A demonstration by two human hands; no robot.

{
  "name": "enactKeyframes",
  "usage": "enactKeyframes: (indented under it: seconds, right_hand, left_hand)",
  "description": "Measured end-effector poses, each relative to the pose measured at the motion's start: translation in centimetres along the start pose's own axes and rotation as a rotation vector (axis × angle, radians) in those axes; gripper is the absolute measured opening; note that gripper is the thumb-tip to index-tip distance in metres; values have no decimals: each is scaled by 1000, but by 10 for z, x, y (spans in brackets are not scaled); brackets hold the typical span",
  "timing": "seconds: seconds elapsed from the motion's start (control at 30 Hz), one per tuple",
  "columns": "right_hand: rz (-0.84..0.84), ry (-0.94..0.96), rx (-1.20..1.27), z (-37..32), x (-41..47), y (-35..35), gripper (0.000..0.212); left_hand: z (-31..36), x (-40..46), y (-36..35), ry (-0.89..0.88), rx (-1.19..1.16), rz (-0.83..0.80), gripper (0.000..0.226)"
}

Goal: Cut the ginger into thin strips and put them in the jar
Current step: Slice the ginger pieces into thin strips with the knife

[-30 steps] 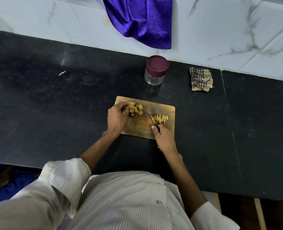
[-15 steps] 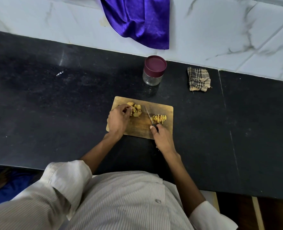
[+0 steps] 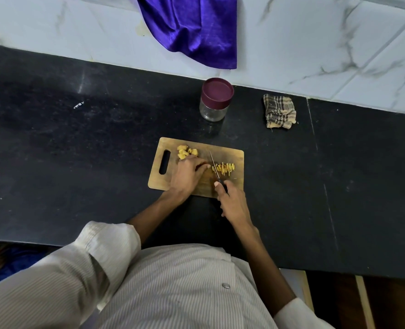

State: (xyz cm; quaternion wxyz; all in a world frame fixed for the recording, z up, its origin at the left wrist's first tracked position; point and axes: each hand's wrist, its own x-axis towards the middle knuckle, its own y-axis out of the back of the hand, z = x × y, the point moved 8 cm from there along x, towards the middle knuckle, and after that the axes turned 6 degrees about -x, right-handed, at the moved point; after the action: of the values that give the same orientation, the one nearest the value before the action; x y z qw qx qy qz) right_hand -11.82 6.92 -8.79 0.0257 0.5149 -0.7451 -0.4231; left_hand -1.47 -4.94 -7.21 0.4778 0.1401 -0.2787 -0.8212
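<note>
A wooden cutting board [image 3: 230, 155] lies on the black counter. Several ginger chunks [image 3: 185, 151] sit at its far left, and a small heap of thin ginger strips [image 3: 225, 168] lies right of centre. My right hand [image 3: 232, 202] grips the black handle of a small knife [image 3: 213, 163], whose blade points away from me just left of the strips. My left hand [image 3: 186, 175] rests on the board with curled fingers, its fingertips beside the blade, holding a ginger piece that is mostly hidden. The glass jar [image 3: 215, 100] stands behind the board with its maroon lid on.
A folded checked cloth [image 3: 279, 111] lies right of the jar near the wall. A purple cloth [image 3: 194, 27] hangs down over the white marbled wall. The black counter [image 3: 78, 150] stretches wide to the left and right of the board.
My left hand left the chunk pile and slid right to the blade, uncovering the board's handle slot. The right hand and knife stayed by the strips.
</note>
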Motion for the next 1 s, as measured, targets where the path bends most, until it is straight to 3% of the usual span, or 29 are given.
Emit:
enactKeyframes:
  seconds: [0.53, 0.73, 1.0]
  right_hand:
    - [-31, -17, 44, 4, -8, -6, 31]
    - [-39, -20, 45, 5, -8, -7, 31]
    - [-46, -35, 31, 5, -7, -7, 32]
  left_hand:
    - [-28, -8, -4, 87, 134, -11, 26]
    - [-15, -7, -10, 44, 190, -38, 25]
    - [-30, -13, 0, 114, 147, 57, 26]
